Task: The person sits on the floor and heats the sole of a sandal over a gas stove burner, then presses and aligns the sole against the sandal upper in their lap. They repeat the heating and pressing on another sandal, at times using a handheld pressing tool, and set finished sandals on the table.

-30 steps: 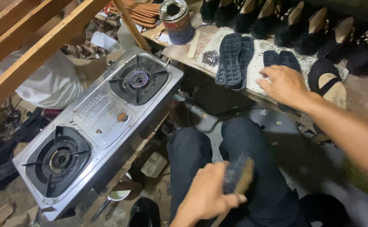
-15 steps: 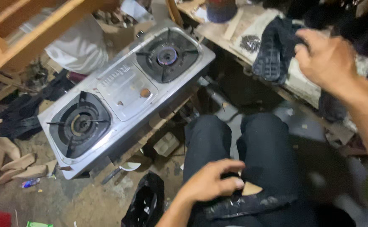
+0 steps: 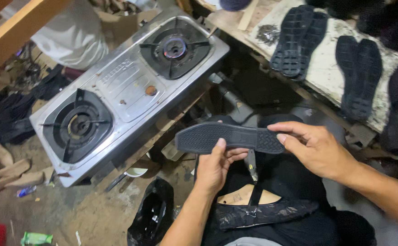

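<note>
Left hand (image 3: 215, 166): grips black sole (image 3: 228, 138) from below, frame centre.
Right hand (image 3: 317, 148): fingers pinch sole's right end.
Lap: shoe upper (image 3: 262, 212), lower centre.
Stove (image 3: 126, 86): upper left.

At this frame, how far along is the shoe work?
Done: one shoe upper lies on the lap, apparently unsoled. In hand: left hand and right hand hold a black sole, tread up. Left: two sole pairs wait on the bench.

Head view – steep downward, close over lap.
</note>
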